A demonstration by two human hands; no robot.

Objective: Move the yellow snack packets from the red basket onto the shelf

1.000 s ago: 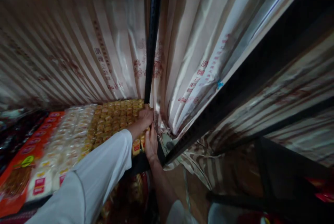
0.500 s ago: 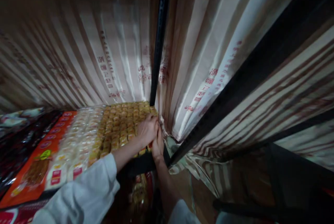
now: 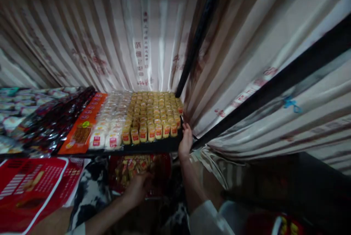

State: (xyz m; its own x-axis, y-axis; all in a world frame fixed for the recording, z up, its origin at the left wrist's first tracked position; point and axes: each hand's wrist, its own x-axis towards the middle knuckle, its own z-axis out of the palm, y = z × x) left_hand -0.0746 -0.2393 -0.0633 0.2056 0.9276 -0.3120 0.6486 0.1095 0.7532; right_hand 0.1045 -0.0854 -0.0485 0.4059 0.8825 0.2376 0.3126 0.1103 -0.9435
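My left hand [image 3: 138, 187] is low over a red box [image 3: 167, 165] below the shelf. Loose yellow packets [image 3: 131, 169] lie in that box. The hand is dark and blurred, and its fingers are partly hidden. My right hand [image 3: 186, 140] rests against the shelf's right end, fingers stretched upward beside the last packets. On the black shelf [image 3: 153, 146], rows of small yellow packets with red labels [image 3: 153, 114] stand tightly side by side. White wrapped packs [image 3: 109, 121] stand to their left.
An orange bag [image 3: 82, 129], dark shiny packs [image 3: 60, 125] and white packs [image 3: 33, 101] fill the shelf further left. Pleated curtains [image 3: 161, 41] hang behind and to the right, with black metal posts [image 3: 196, 41]. A large red package [image 3: 30, 187] lies at the lower left.
My left hand has left the packets at the shelf's right corner and moved down to the red box. My right hand stays by the shelf's end. The view has shifted.
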